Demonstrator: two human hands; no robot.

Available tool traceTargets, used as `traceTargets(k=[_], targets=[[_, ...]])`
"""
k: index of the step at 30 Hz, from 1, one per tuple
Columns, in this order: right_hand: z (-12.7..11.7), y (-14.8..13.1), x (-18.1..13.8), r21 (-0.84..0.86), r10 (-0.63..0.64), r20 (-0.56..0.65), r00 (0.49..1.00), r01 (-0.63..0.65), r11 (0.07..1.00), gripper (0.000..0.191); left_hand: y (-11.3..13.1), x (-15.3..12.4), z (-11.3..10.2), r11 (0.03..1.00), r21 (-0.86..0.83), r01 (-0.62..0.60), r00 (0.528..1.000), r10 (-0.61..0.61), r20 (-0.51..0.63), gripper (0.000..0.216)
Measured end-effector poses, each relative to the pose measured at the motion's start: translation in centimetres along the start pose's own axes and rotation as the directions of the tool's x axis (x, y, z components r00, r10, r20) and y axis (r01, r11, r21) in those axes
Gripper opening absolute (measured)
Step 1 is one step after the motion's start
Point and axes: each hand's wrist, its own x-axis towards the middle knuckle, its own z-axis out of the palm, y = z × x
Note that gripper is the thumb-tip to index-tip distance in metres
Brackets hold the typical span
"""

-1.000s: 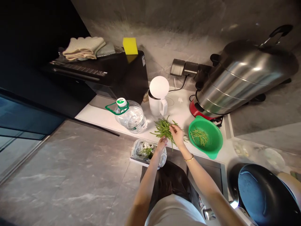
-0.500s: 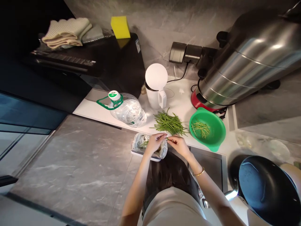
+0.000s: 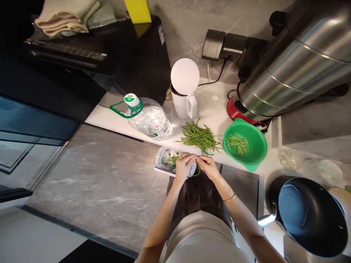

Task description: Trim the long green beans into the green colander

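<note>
My left hand [image 3: 184, 168] and my right hand [image 3: 208, 168] meet fingertip to fingertip at the counter's front edge. Both pinch a thin green stem [image 3: 198, 170], which looks like a garlic scape; its loose end curves down below my right fingers. Partly under my left hand is a small bin [image 3: 163, 171] lined with a clear plastic bag, with green scraps [image 3: 172, 160] inside. Just beyond my hands, a loose heap of long green stems [image 3: 197, 136] lies on the white counter. To its right, a green colander [image 3: 255, 150] holds paler cut pieces [image 3: 237, 144].
A large water bottle [image 3: 150, 118] and a white kettle [image 3: 182, 104] with raised lid stand behind. A steel appliance on a red base [image 3: 241, 111] rises at right. A dark wok [image 3: 315, 215] sits lower right. A yellow sponge [image 3: 138, 11] rests on a black appliance [image 3: 131, 54].
My hands have come closer together, fingertips now touching, and a curved stem now hangs below them. The head view has tilted down slightly, shifting the counter things upward.
</note>
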Motion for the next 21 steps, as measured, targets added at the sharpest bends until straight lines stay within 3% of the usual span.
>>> traceTargets(k=[3, 6, 8, 12, 15, 21], targets=[[0.8, 0.6, 0.1, 0.309, 0.102, -0.042, 0.994, -0.084, 0.947, 0.024, -0.2, -0.7, 0.2, 0.996, 0.055, -0.069, 0.996, 0.072, -0.055, 0.015], [1.1, 1.2, 0.5, 0.444, 0.169, -0.065, 0.983, -0.123, 0.887, 0.022, -0.3, -1.5, -0.1, 0.990, 0.107, -0.095, 0.993, 0.102, -0.064, 0.015], [0.8, 1.5, 1.0, 0.529, 0.220, -0.075, 0.973, -0.148, 0.836, 0.019, -0.2, -2.3, -0.5, 0.989, 0.111, -0.096, 0.995, 0.100, -0.025, 0.016], [-1.1, 1.5, 2.1, 0.763, 0.288, -0.070, 0.955, -0.134, 0.632, 0.009, 0.0, -4.1, -1.9, 0.997, 0.038, -0.070, 0.988, 0.064, 0.143, 0.014], [-2.9, 1.0, 2.5, 0.801, 0.280, -0.078, 0.957, -0.107, 0.589, 0.006, -0.6, -5.3, -3.6, 1.000, 0.006, 0.025, 0.982, -0.026, 0.187, 0.013], [-5.6, 0.8, 2.0, 0.835, 0.244, -0.162, 0.956, 0.001, 0.551, 0.008, -4.3, -6.4, -8.4, 0.960, 0.006, 0.280, 0.958, -0.279, -0.068, 0.016]])
